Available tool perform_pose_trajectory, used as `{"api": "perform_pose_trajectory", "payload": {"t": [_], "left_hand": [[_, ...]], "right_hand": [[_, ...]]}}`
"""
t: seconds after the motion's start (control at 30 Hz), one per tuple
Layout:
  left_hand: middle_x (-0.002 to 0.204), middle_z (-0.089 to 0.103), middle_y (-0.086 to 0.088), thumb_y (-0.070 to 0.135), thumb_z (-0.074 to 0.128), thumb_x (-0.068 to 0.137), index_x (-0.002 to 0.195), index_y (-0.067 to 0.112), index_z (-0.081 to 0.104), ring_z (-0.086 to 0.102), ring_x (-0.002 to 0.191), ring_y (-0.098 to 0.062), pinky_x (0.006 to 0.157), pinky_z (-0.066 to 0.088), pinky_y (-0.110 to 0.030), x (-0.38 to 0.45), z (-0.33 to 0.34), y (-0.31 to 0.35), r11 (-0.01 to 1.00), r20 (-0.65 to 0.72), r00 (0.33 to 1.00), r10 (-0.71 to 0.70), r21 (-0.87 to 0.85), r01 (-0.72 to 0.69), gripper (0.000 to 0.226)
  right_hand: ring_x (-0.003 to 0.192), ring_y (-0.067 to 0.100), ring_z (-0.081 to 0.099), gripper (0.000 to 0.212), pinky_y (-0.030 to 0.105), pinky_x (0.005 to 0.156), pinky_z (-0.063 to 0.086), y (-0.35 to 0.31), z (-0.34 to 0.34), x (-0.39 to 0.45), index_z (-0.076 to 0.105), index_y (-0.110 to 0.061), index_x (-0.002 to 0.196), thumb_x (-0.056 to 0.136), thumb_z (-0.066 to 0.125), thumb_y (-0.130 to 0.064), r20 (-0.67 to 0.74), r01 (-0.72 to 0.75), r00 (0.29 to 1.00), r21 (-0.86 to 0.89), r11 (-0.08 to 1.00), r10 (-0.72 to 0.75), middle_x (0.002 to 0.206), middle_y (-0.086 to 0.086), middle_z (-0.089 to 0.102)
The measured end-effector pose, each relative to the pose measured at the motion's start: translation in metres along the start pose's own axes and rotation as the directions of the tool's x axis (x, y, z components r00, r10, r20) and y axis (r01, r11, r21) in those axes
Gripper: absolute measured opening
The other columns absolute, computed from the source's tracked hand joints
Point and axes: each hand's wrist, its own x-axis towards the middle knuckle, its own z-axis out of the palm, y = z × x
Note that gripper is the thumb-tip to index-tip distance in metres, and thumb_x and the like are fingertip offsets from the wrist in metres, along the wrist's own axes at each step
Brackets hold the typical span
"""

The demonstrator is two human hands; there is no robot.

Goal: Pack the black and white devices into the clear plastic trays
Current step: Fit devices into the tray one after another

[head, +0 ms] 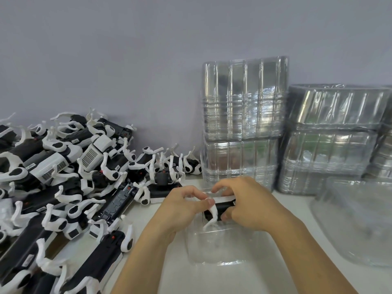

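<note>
— Both hands met over the near clear tray (214, 251), didn't they? What were they holding?

— One black and white device (222, 205). The left hand (182, 206) curled round its left end, thumb pressed on the white curved arm, and the right hand (244, 202) gripped the right end with bent fingers. The device sat between them, just above the tray's far edge.

— And the others?

— Heaped in a pile of devices (63, 177) on the left of the white desk (144, 213), reaching back to the grey wall (148, 60). Stacks of clear trays (241, 124) stood behind the hands, and another loose tray (356, 219) lay to the right.

— Any writing?

— Small labels showed on several devices, too blurred to read.
</note>
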Motion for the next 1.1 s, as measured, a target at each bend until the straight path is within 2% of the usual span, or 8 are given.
{"api": "perform_pose_trajectory", "payload": {"t": [0.13, 0.27, 0.4, 0.5, 0.67, 0.8, 0.97, 1.1], "left_hand": [[0.108, 0.062, 0.009, 0.028, 0.081, 0.082, 0.082, 0.018, 0.074, 0.051, 0.1, 0.008, 0.071, 0.035, -0.015, -0.002, -0.001, 0.001, 1.0, -0.002, 1.0, -0.012, -0.004, 0.012, 0.012], [0.105, 0.063, 0.006, 0.024, 0.08, 0.083, 0.076, 0.018, 0.072, 0.054, 0.102, -0.002, 0.074, 0.038, -0.022, -0.003, -0.002, 0.002, 0.999, -0.004, 1.0, -0.025, -0.029, 0.025, 0.012], [0.107, 0.063, 0.006, 0.025, 0.079, 0.084, 0.076, 0.019, 0.072, 0.054, 0.103, -0.004, 0.072, 0.037, -0.021, -0.005, -0.001, 0.003, 0.999, -0.011, 0.999, -0.041, -0.018, 0.04, 0.013], [0.106, 0.063, 0.006, 0.026, 0.079, 0.084, 0.075, 0.02, 0.072, 0.055, 0.102, -0.006, 0.072, 0.037, -0.021, -0.006, -0.001, 0.004, 0.999, -0.01, 0.999, -0.044, -0.014, 0.044, 0.013], [0.106, 0.063, 0.007, 0.025, 0.08, 0.083, 0.067, 0.025, 0.072, 0.054, 0.109, -0.01, 0.077, 0.038, -0.024, -0.006, -0.003, 0.003, 0.999, 0.002, 1.0, -0.031, -0.016, 0.031, 0.018], [0.108, 0.062, 0.008, 0.025, 0.08, 0.083, 0.062, 0.029, 0.071, 0.053, 0.113, -0.013, 0.086, 0.037, -0.03, -0.005, -0.004, 0.003, 1.0, 0.009, 1.0, -0.021, -0.008, 0.021, 0.023], [0.107, 0.063, 0.009, 0.025, 0.081, 0.083, 0.062, 0.028, 0.072, 0.052, 0.106, -0.001, 0.076, 0.037, -0.02, -0.005, -0.004, 0.003, 1.0, 0.013, 1.0, -0.014, -0.013, 0.014, 0.022], [0.108, 0.061, 0.011, 0.024, 0.081, 0.083, 0.076, 0.017, 0.074, 0.05, 0.099, 0.007, 0.072, 0.034, -0.015, -0.004, -0.003, 0.001, 1.0, 0.009, 1.0, -0.014, -0.025, 0.015, 0.011]], "right_hand": [[0.103, 0.006, 0.059, 0.057, 0.034, 0.09, 0.053, -0.001, -0.004, -0.001, 0.058, -0.05, 0.12, 0.076, 0.082, -0.023, 0.028, -0.003, 1.0, 0.033, 0.999, 0.002, 0.115, -0.016, 0.059], [0.096, -0.007, 0.055, 0.036, 0.012, 0.075, 0.04, 0.004, -0.026, -0.007, 0.063, -0.048, 0.104, 0.082, 0.081, -0.024, -0.041, 0.054, 0.998, 0.1, 0.994, -0.05, 0.103, -0.023, 0.062], [0.073, -0.002, 0.059, 0.015, 0.016, 0.064, 0.039, 0.016, -0.058, -0.02, 0.069, -0.041, 0.084, 0.078, 0.081, -0.047, -0.092, -0.032, 0.995, 0.07, 0.997, 0.038, 0.082, -0.017, 0.066], [0.07, 0.0, 0.064, 0.025, 0.02, 0.064, 0.045, 0.02, -0.067, -0.026, 0.075, -0.034, 0.077, 0.07, 0.083, -0.057, 0.0, -0.142, 0.99, 0.038, 0.989, 0.142, 0.073, -0.014, 0.069], [0.073, 0.006, 0.068, 0.018, 0.026, 0.071, 0.056, 0.012, -0.058, -0.021, 0.076, -0.027, 0.072, 0.078, 0.083, -0.042, -0.026, -0.178, 0.984, -0.043, 0.983, 0.177, 0.073, -0.009, 0.073], [0.074, 0.004, 0.066, 0.014, 0.022, 0.067, 0.05, 0.014, -0.058, -0.021, 0.077, -0.028, 0.07, 0.079, 0.083, -0.037, -0.038, -0.178, 0.983, 0.002, 0.984, 0.178, 0.071, -0.013, 0.071], [0.071, 0.001, 0.063, 0.016, 0.019, 0.061, 0.042, 0.018, -0.054, -0.019, 0.075, -0.027, 0.067, 0.077, 0.085, -0.035, -0.087, -0.187, 0.978, 0.059, 0.981, 0.191, 0.067, -0.015, 0.069], [0.07, 0.005, 0.062, 0.016, 0.019, 0.058, 0.039, 0.019, -0.051, -0.017, 0.074, -0.027, 0.067, 0.078, 0.084, -0.032, -0.091, -0.216, 0.97, 0.104, 0.971, 0.226, 0.069, -0.01, 0.068]]}}
